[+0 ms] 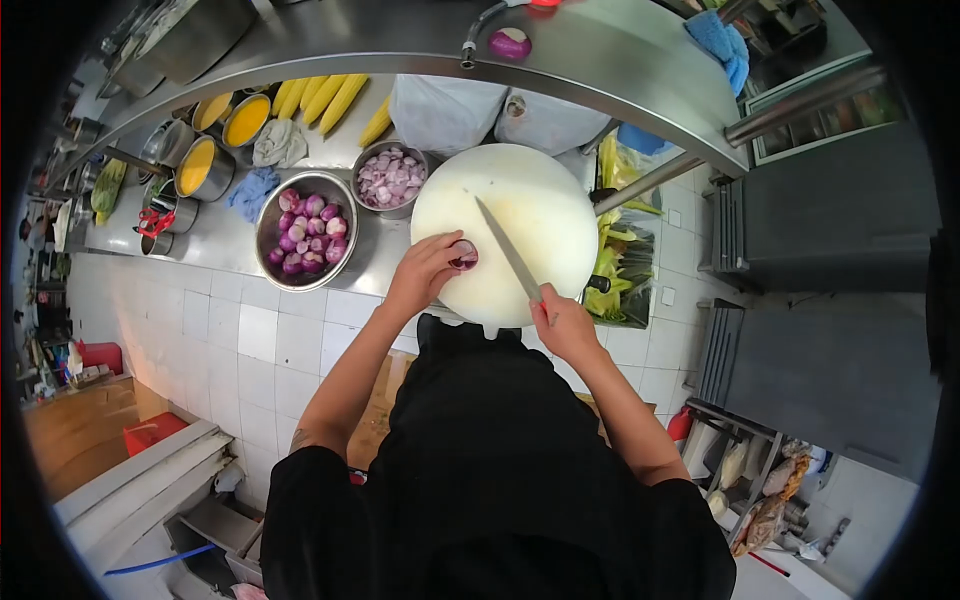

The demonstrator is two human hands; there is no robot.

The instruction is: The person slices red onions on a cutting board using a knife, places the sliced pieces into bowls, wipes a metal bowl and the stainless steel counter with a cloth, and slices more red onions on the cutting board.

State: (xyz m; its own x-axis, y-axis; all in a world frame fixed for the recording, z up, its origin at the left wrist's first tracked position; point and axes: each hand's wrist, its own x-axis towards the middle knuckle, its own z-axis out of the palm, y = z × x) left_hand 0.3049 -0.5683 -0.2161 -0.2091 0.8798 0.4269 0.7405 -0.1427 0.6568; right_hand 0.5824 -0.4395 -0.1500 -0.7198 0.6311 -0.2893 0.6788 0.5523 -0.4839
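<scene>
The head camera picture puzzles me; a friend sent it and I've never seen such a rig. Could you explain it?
There is no machine here, just a person's two bare hands. The only picture comes from a camera worn on the head, looking down, so the person's black clothes fill the bottom.

The left hand holds a cut onion on the round board. The right hand grips a knife, its blade over the board.

On the metal counter, left of the board, a large bowl holds purple onions and a small bowl holds onion pieces. Corn lies farther back.
</scene>
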